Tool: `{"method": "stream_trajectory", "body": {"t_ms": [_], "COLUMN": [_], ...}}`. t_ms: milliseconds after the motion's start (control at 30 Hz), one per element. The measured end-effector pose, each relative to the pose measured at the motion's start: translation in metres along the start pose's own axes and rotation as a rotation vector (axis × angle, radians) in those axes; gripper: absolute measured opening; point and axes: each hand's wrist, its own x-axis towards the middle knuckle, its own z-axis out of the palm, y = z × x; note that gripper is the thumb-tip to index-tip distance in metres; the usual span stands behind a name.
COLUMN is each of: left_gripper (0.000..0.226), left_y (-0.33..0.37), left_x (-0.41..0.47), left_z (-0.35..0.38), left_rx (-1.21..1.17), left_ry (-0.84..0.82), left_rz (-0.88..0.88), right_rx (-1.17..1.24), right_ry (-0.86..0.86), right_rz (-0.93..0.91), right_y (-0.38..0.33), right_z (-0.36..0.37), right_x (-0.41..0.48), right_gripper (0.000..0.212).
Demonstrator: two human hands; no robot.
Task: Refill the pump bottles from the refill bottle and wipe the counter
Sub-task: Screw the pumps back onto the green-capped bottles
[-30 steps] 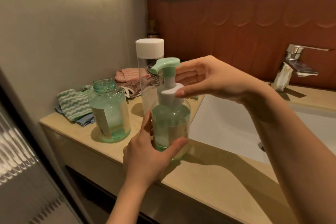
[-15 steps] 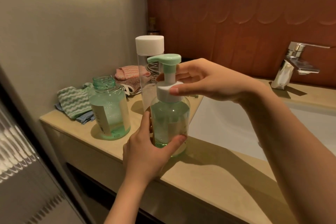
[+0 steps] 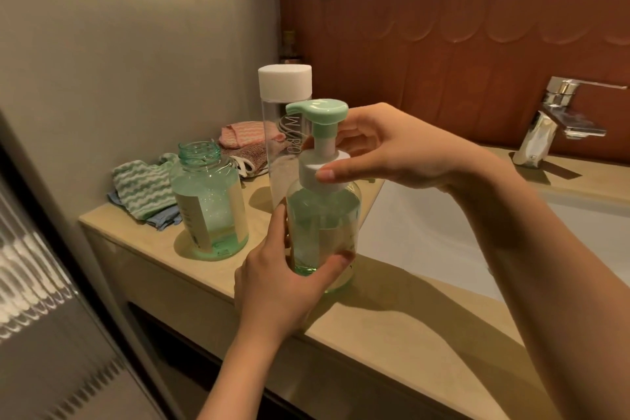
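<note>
A green glass pump bottle (image 3: 324, 225) stands on the beige counter (image 3: 392, 327) near its front edge. My left hand (image 3: 276, 286) grips its lower body from the front left. My right hand (image 3: 385, 150) holds the white collar of the pump top (image 3: 322, 133), thumb in front and fingers behind; the mint spout points left. To the left stands a second green bottle (image 3: 209, 201) with no top, holding a little liquid. Behind them rises a tall clear refill bottle (image 3: 284, 126) with a white cap.
Folded cloths lie at the counter's back left: a green-striped one (image 3: 141, 187) over a blue one, and a pink one (image 3: 238, 135). A white sink basin (image 3: 426, 235) lies to the right, with a chrome faucet (image 3: 559, 119) behind it. The wall is close on the left.
The pump bottle and both hands have risen slightly in view and my right hand has shifted its hold on the collar; the spout still points left.
</note>
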Motion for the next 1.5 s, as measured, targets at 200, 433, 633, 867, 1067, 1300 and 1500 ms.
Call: {"method": "stream_trajectory", "body": {"t_ms": [200, 433, 633, 867, 1067, 1300, 1500], "left_gripper": [0.088, 0.087, 0.088, 0.088, 0.088, 0.085, 0.088], "left_y": [0.001, 0.000, 0.000, -0.001, 0.001, 0.000, -0.001], "left_x": [0.000, 0.001, 0.001, 0.001, 0.000, 0.001, 0.001], "left_z": [0.000, 0.000, 0.001, 0.001, 0.000, 0.000, 0.000], "left_rx": [-0.007, -0.027, -0.032, -0.026, -0.012, -0.039, -0.027], "left_ry": [-0.004, -0.009, -0.008, -0.011, -0.006, -0.012, -0.017], "left_rz": [-0.004, -0.012, -0.013, -0.019, -0.019, -0.041, -0.009], "right_rx": [-0.149, -0.149, -0.075, -0.144, -0.235, -0.088, 0.234], "right_ry": [0.133, 0.161, 0.124, 0.049, 0.185, 0.091, -0.196], "right_rz": [0.032, -0.007, -0.023, 0.004, 0.080, 0.035, 0.097], "right_y": [0.000, -0.005, -0.005, -0.003, 0.001, 0.000, 0.015], "right_z": [0.011, 0.004, -0.002, 0.000, 0.017, 0.030, 0.006], "right_x": [0.007, 0.001, -0.002, 0.000, 0.010, 0.008, 0.000], "right_gripper": [0.039, 0.035, 0.033, 0.028, 0.053, 0.044, 0.063]}}
